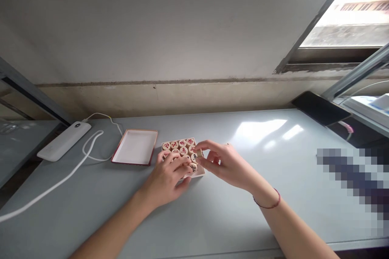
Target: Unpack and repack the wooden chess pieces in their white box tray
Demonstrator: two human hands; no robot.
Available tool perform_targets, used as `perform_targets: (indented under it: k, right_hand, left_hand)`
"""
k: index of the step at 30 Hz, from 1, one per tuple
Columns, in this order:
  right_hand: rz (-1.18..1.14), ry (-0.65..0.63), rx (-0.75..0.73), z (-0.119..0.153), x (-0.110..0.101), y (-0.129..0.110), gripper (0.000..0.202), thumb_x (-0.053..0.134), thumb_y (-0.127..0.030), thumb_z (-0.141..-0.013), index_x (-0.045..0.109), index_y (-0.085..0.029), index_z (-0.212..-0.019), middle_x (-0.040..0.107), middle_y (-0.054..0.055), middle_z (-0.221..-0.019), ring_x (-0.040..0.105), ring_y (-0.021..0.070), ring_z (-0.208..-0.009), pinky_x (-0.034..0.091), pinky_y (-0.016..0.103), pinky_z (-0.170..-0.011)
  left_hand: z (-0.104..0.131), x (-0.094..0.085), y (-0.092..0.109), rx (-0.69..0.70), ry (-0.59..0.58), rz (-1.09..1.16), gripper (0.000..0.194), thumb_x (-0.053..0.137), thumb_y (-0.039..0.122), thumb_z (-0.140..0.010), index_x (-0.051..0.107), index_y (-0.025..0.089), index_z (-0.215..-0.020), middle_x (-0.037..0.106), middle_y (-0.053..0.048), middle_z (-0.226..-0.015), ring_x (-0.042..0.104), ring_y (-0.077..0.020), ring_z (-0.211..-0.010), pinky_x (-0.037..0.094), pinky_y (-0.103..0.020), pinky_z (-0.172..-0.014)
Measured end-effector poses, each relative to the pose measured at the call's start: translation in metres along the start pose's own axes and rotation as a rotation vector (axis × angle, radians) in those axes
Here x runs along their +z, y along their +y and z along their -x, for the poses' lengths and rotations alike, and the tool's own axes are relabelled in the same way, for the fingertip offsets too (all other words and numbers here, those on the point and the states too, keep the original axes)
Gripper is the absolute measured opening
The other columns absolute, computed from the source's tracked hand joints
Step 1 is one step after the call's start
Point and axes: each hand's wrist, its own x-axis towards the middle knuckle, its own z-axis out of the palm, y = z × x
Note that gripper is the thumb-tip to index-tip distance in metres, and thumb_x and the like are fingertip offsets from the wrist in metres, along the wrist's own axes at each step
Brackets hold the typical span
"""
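Note:
A small open box (201,170) on the desk holds rows of round wooden xiangqi pieces (182,151), with red characters at the back and black ones nearer the front right. My left hand (167,176) rests over the front left of the box, fingers spread and lying on the pieces, hiding several of them. Between thumb and index finger of my right hand (217,161), a xiangqi piece (199,153) is pinched on edge at the box's right side. Its face is turned out of sight.
Left of the box lies its shallow lid (133,147), white inside with a red edge. A white power bank (64,141) and a white cable (60,182) lie farther left. At the back right is a dark phone-like slab (320,108), near a metal post. A wall borders the grey desk (243,218).

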Motion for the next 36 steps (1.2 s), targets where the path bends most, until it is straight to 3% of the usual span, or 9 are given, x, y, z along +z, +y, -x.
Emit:
perform_targets:
  k: [4, 10, 12, 17, 20, 26, 30, 33, 36]
  right_hand:
    - [0.025, -0.008, -0.001, 0.000, 0.001, 0.001, 0.020, 0.050, -0.034, -0.089, 0.060, -0.023, -0.103, 0.062, -0.003, -0.064, 0.055, 0.0090, -0.050, 0.037, 0.020, -0.047]
    - [0.072, -0.029, 0.000, -0.001, 0.004, 0.003, 0.020, 0.050, -0.033, -0.090, 0.061, -0.024, -0.104, 0.061, -0.004, -0.063, 0.056, 0.0092, -0.050, 0.042, 0.021, -0.051]
    - [0.071, -0.055, -0.010, 0.000, 0.005, 0.004, 0.019, 0.051, -0.029, -0.089, 0.061, -0.024, -0.104, 0.063, -0.002, -0.068, 0.058, 0.0096, -0.054, 0.045, 0.022, -0.053]
    - [0.089, -0.123, -0.085, 0.002, 0.006, 0.004, 0.021, 0.049, -0.015, -0.085, 0.063, -0.024, -0.098, 0.062, 0.004, -0.104, 0.062, 0.0101, -0.072, 0.051, 0.024, -0.064]
    - [0.156, -0.171, -0.105, 0.003, 0.012, 0.002, 0.026, 0.049, -0.011, -0.083, 0.062, -0.024, -0.101, 0.060, 0.004, -0.103, 0.060, 0.0099, -0.069, 0.050, 0.025, -0.063]
    - [0.300, -0.170, -0.107, 0.002, 0.030, -0.001, 0.016, 0.055, -0.019, -0.087, 0.061, -0.023, -0.101, 0.062, 0.004, -0.098, 0.059, 0.0124, -0.067, 0.045, 0.025, -0.058]
    - [0.308, -0.110, -0.100, -0.001, 0.013, 0.006, 0.015, 0.052, -0.033, -0.091, 0.062, -0.025, -0.099, 0.062, 0.003, -0.099, 0.060, 0.0122, -0.067, 0.046, 0.026, -0.063]
    - [0.470, 0.065, 0.063, 0.000, -0.013, 0.022, 0.021, 0.047, -0.035, -0.092, 0.061, -0.022, -0.100, 0.061, 0.006, -0.101, 0.060, 0.0155, -0.070, 0.047, 0.030, -0.065]
    - [0.630, 0.145, 0.246, 0.003, -0.031, 0.043, 0.034, 0.055, -0.035, -0.084, 0.057, -0.024, -0.116, 0.057, 0.010, -0.114, 0.059, 0.0255, -0.095, 0.048, 0.035, -0.074]
  left_hand:
    - [0.001, 0.001, -0.003, 0.023, -0.030, -0.056, 0.024, 0.056, 0.031, -0.085, 0.062, 0.024, -0.106, 0.061, -0.006, -0.115, 0.052, -0.0260, -0.103, 0.036, -0.046, -0.089]
    - [0.002, 0.004, -0.003, 0.023, -0.068, -0.082, 0.025, 0.059, 0.037, -0.083, 0.062, 0.024, -0.104, 0.059, -0.008, -0.119, 0.048, -0.0287, -0.111, 0.033, -0.050, -0.094]
    - [0.002, 0.005, -0.003, 0.022, -0.073, -0.083, 0.026, 0.059, 0.037, -0.082, 0.061, 0.024, -0.105, 0.058, -0.008, -0.121, 0.047, -0.0292, -0.113, 0.032, -0.050, -0.095]
    - [0.002, 0.003, -0.007, 0.008, -0.038, -0.095, 0.030, 0.060, 0.039, -0.082, 0.060, 0.023, -0.108, 0.058, -0.009, -0.120, 0.048, -0.0294, -0.114, 0.034, -0.049, -0.097]
    - [0.003, 0.003, -0.010, -0.009, 0.013, -0.108, 0.036, 0.061, 0.038, -0.080, 0.058, 0.019, -0.110, 0.059, -0.011, -0.119, 0.048, -0.0300, -0.114, 0.035, -0.048, -0.097]
    - [0.003, 0.003, -0.011, -0.024, 0.068, -0.107, 0.032, 0.058, 0.037, -0.082, 0.057, 0.018, -0.108, 0.059, -0.011, -0.119, 0.049, -0.0290, -0.115, 0.036, -0.046, -0.097]
    - [0.003, 0.002, -0.012, -0.024, 0.044, -0.110, 0.037, 0.059, 0.037, -0.081, 0.056, 0.018, -0.113, 0.058, -0.011, -0.121, 0.048, -0.0290, -0.115, 0.034, -0.046, -0.098]
    - [0.002, 0.003, -0.010, 0.018, 0.002, -0.139, 0.042, 0.059, 0.031, -0.081, 0.054, 0.023, -0.121, 0.057, -0.010, -0.122, 0.047, -0.0293, -0.116, 0.032, -0.049, -0.099]
    - [-0.002, 0.007, -0.006, 0.079, -0.031, -0.163, 0.040, 0.057, 0.028, -0.083, 0.054, 0.030, -0.123, 0.055, -0.007, -0.126, 0.045, -0.0293, -0.119, 0.028, -0.054, -0.101]
